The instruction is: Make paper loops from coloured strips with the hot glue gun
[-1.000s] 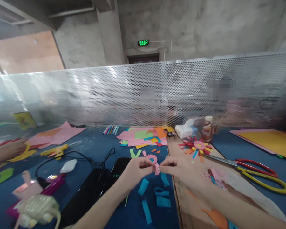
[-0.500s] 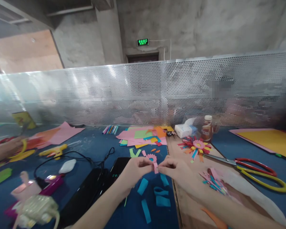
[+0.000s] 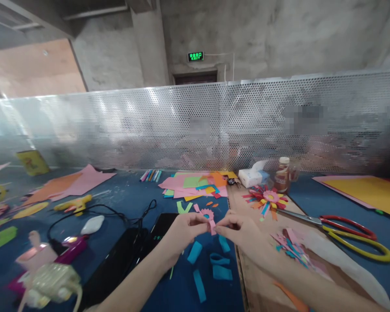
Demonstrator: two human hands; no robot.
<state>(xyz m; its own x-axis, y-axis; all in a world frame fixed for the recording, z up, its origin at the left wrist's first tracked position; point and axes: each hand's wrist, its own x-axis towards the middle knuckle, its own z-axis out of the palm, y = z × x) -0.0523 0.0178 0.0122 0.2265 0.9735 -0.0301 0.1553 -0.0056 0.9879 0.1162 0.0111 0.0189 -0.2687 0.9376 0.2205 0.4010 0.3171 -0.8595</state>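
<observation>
My left hand [image 3: 190,227] pinches a small pink strip [image 3: 212,228] between thumb and fingers. My right hand [image 3: 238,229] is closed at the strip's right edge, thumb and fingertip together on it. Just beyond, a pink scalloped flower piece [image 3: 207,213] shows between the hands; whether it is joined to the strip I cannot tell. Below the hands lie several blue strips [image 3: 199,286], one of them bent into a loop [image 3: 219,259]. A finished-looking multicoloured flower [image 3: 269,198] with a pink centre rests on the cardboard to the right.
Scissors [image 3: 351,232] with red and yellow handles lie at right, near paper scraps [image 3: 294,249]. A tissue box [image 3: 251,177] and brown bottle [image 3: 282,175] stand behind. Coloured sheets [image 3: 191,184] and markers [image 3: 151,175] lie ahead. At left are a yellow glue gun [image 3: 73,204], black phone [image 3: 157,236] and cables.
Another person's hand at the far left, holding yellow-handled scissors, has drawn away out of view. My own hands and the pink strip have hardly moved.
</observation>
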